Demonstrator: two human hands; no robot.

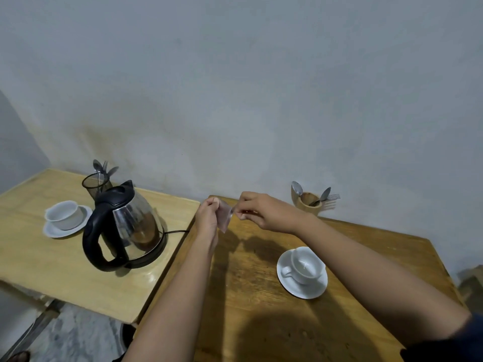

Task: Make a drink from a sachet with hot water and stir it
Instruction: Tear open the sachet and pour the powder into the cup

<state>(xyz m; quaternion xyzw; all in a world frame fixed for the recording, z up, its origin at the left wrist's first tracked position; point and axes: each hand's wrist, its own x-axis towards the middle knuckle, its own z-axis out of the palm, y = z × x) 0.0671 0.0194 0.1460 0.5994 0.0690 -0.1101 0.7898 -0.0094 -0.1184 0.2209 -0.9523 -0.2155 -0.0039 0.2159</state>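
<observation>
Both of my hands are raised over the dark wooden table (261, 296) and pinch a small pinkish sachet (225, 215) between them. My left hand (207, 218) grips its left edge and my right hand (261, 211) grips its right edge. An empty white cup (305, 265) stands on a white saucer (300, 288) to the right, below my right forearm. The electric kettle (125, 228), steel with a black handle and lid, sits on the lighter table (52, 270) to the left.
A second white cup on a saucer (65, 215) stands left of the kettle. A black mesh holder with cutlery (96, 182) is behind the kettle. A wooden holder with spoons and a fork (309, 202) sits by the wall.
</observation>
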